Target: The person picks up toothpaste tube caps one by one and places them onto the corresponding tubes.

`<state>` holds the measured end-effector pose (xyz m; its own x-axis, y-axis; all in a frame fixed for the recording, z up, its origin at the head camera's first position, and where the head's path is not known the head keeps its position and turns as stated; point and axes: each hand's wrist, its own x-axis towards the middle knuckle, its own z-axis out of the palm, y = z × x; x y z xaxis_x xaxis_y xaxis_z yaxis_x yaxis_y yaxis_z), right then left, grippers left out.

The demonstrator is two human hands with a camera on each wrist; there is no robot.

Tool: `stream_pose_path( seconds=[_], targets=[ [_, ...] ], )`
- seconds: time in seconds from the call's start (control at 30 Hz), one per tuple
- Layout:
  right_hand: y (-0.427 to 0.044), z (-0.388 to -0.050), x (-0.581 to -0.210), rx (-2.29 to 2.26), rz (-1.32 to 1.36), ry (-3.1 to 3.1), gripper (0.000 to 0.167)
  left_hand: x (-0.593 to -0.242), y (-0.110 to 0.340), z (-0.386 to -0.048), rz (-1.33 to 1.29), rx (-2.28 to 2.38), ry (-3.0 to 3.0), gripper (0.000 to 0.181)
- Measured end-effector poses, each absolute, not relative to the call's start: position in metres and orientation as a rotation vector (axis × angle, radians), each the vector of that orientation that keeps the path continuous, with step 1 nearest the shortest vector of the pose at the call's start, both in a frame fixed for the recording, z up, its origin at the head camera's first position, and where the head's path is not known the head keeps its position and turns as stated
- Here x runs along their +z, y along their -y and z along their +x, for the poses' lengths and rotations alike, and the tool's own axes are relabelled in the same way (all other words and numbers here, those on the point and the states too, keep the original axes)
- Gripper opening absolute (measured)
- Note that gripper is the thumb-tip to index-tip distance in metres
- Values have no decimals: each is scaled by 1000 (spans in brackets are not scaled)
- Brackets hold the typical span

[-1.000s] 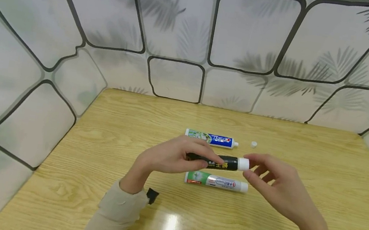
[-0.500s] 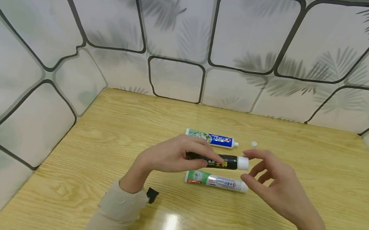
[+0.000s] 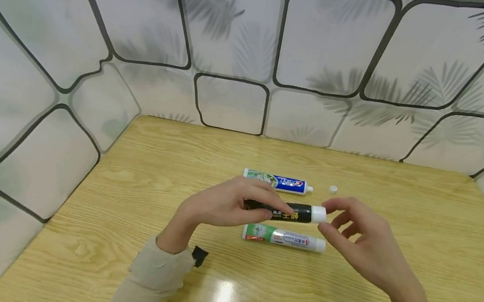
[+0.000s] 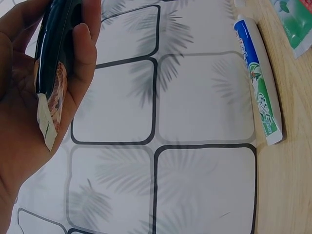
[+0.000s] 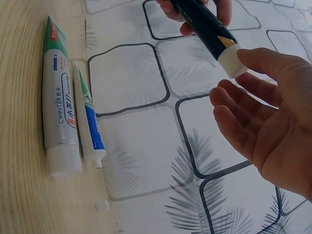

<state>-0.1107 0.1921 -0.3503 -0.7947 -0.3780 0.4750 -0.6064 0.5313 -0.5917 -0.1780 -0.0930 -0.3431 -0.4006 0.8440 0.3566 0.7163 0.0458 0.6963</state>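
My left hand grips a black toothpaste tube above the table, its white cap pointing right. The palm covers the tube's tail in the head view; the crimped end shows in the left wrist view. At the cap, my right hand pinches with thumb and index finger, as the right wrist view shows, while its other fingers stay loosely bent. Nearer me lies a green and white toothpaste tube, capped. Beyond the hands is a blue and green toothpaste tube with a bare nozzle, its small white cap lying to the right.
All of this is on or over a wood-grain table. A patterned wall covering rises behind it and on the left. Black pieces show beside the left sleeve and near the right wrist.
The right thumb and index finger spread apart from the cap half a second ago and have now closed back onto it. The left hand and its toothpaste tube have hardly moved.
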Motion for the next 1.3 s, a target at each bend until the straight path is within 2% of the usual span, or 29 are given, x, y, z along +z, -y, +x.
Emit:
stream_pose_path(
  seconds=[0.23, 0.4, 0.63, 0.9, 1.2, 1.3],
  targets=[
    [-192, -110, -350, 1128, 738, 2544, 25, -342, 93, -178, 1639, 1270, -2155, 28],
    [-191, -110, -348, 1138, 719, 2572, 20, -342, 93, -177, 1657, 1259, -2161, 28],
    [-191, -109, -348, 1137, 732, 2577, 18, -341, 93, -176, 1669, 1255, -2156, 28],
    [-194, -108, -349, 1136, 832, 2564, 32, -342, 93, -177, 1668, 1246, -2153, 28],
    [-191, -107, -346, 1142, 766, 2613, 17, -341, 94, -176, 1653, 1263, -2144, 28],
    [-191, -107, -346, 1137, 745, 2612, 19, -341, 94, -176, 1661, 1266, -2145, 28]
  ],
)
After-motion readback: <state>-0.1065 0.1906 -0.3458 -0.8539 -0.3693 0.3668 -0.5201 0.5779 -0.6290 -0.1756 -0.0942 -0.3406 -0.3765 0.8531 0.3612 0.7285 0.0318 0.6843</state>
